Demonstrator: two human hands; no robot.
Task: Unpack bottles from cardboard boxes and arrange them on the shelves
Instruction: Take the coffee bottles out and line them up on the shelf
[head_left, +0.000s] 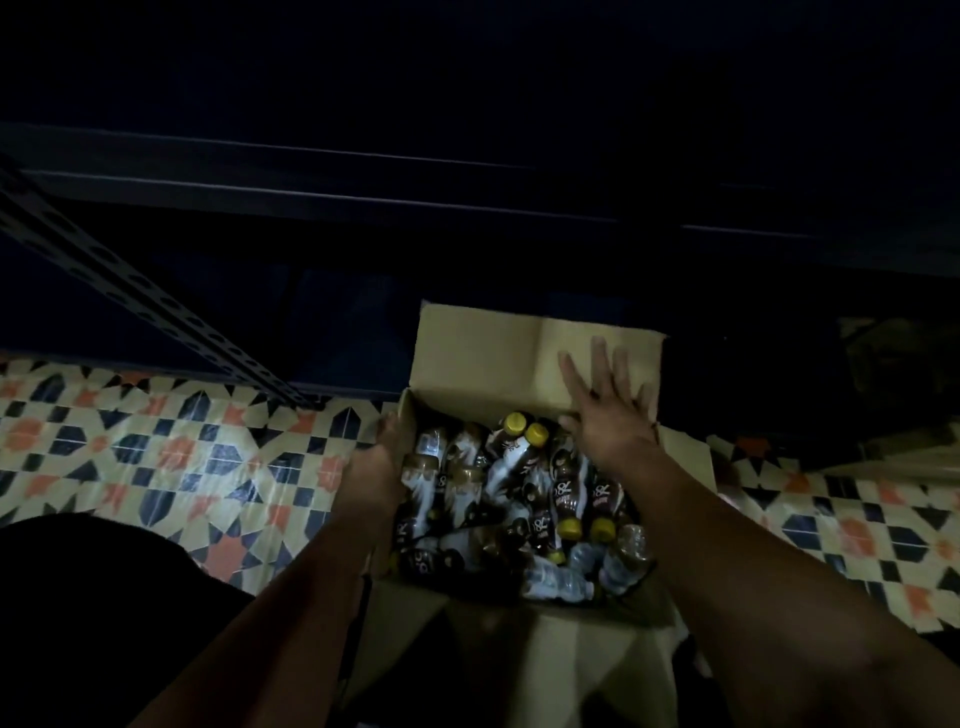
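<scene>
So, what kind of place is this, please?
Probably a shop's storeroom or stocking aisle, dimly lit. A cardboard box full of bottles sits on a patterned tile floor, beside dark metal shelving with a perforated upright.

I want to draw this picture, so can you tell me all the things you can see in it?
cardboard box: one, tan, open on the floor, flaps folded out
dark bottles: many, too jumbled to count, brown with yellow caps, lying in the box
clear bottles: a few, see-through, near end of the box
floor: tiles patterned cream, orange and dark blue
shelf frame: dark metal with holes, upper left
left hand: on the box's left wall
right hand: fingers spread, by the far flap
</scene>
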